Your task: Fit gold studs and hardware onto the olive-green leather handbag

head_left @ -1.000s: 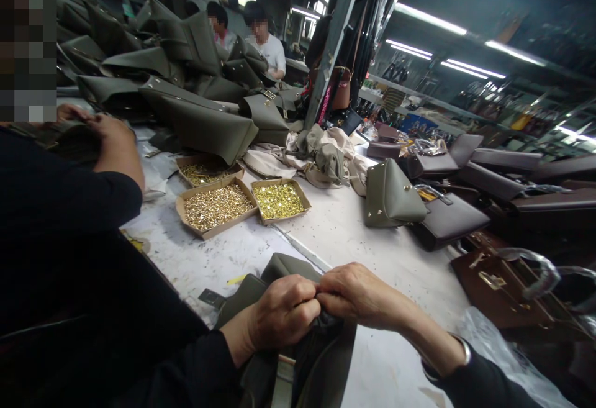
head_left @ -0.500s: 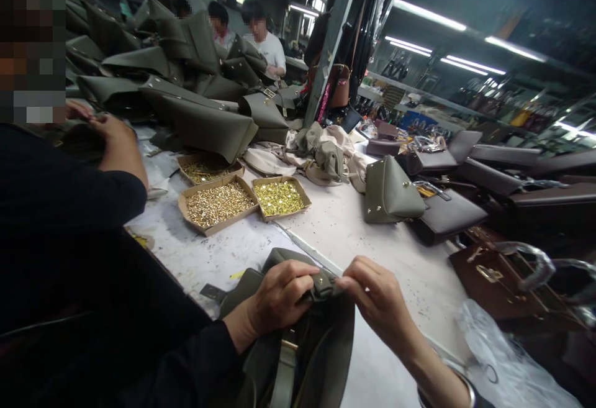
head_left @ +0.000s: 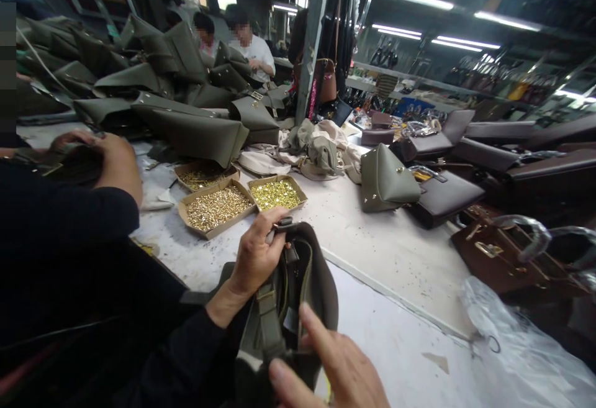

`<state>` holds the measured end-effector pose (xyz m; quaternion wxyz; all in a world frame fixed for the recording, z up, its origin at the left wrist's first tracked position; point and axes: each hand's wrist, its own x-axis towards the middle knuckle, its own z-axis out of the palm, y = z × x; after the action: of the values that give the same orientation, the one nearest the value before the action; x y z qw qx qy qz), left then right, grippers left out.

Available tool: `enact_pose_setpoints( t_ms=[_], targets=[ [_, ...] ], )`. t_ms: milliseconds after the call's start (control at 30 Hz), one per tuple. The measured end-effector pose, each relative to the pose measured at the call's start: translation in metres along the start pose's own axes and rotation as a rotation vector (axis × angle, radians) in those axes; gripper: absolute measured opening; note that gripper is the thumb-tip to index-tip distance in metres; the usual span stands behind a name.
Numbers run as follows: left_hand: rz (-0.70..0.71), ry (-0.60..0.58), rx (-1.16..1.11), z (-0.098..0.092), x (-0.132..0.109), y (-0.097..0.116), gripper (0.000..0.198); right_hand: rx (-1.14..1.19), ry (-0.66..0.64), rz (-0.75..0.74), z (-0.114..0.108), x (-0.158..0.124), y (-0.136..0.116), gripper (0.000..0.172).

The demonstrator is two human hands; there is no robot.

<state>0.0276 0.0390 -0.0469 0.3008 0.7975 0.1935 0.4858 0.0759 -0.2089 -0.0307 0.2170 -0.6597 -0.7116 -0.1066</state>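
An olive-green handbag (head_left: 323,271) stands in front of me, its zipped mouth turned up toward me. My left hand (head_left: 256,249) is closed on the bag's far rim, the thumb and fingers pinching the edge beside a small tab. A strap with a gold-coloured buckle (head_left: 267,297) runs along the bag's left side. Over the near end of the bag is my right hand (head_left: 342,361), thumb and forefinger spread apart. Whether its fingertips touch the leather I cannot tell. The hand covers part of the bag's near side.
Shallow cardboard trays of small gold-coloured metal parts (head_left: 218,208) lie beyond the bag. Olive bags (head_left: 186,122) are piled at the back left, dark brown bags (head_left: 449,200) on the right. Clear plastic (head_left: 507,346) lies at the right. A co-worker's arm (head_left: 118,163) is on the left.
My right hand has left the far rim and come down toward the bag's near end, fingers spreading. My left hand still grips the rim, which has tilted and moved left and away.
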Motion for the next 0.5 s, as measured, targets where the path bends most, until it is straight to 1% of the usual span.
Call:
enact_pose_setpoints(
  t_ms=[67,100,167,233,300,333,367,400,467,500],
  targets=[
    [-0.103,0.02,0.054,-0.012,0.009,-0.008,0.033,0.049,-0.002,-0.065,-0.007,0.012,0.017,0.064],
    [-0.13,0.015,0.084,-0.018,0.013,-0.011,0.035,0.075,-0.018,-0.085,-0.01,0.018,0.024,0.065],
    [-0.119,-0.019,0.149,-0.025,0.018,-0.017,0.039,0.095,-0.053,-0.113,-0.01,0.029,0.031,0.066],
    [-0.083,-0.055,0.2,-0.029,0.021,-0.021,0.042,0.079,-0.035,-0.108,-0.004,0.038,0.03,0.071],
    [-0.066,-0.078,0.225,-0.03,0.025,-0.025,0.045,0.105,0.017,-0.05,0.002,0.047,0.025,0.079],
    [-0.061,-0.085,0.235,-0.031,0.027,-0.027,0.046,0.142,0.04,0.001,0.003,0.052,0.022,0.078],
    [-0.054,-0.09,0.25,-0.033,0.029,-0.029,0.047,0.188,0.049,0.054,0.002,0.057,0.02,0.071],
    [-0.045,-0.093,0.269,-0.036,0.031,-0.031,0.048,0.231,0.04,0.104,-0.001,0.062,0.02,0.059],
    [-0.034,-0.093,0.314,-0.045,0.035,-0.036,0.049,0.279,-0.012,0.19,-0.013,0.071,0.025,0.034],
    [-0.028,-0.09,0.332,-0.051,0.037,-0.038,0.049,0.281,-0.04,0.217,-0.021,0.074,0.031,0.025]
  ],
)
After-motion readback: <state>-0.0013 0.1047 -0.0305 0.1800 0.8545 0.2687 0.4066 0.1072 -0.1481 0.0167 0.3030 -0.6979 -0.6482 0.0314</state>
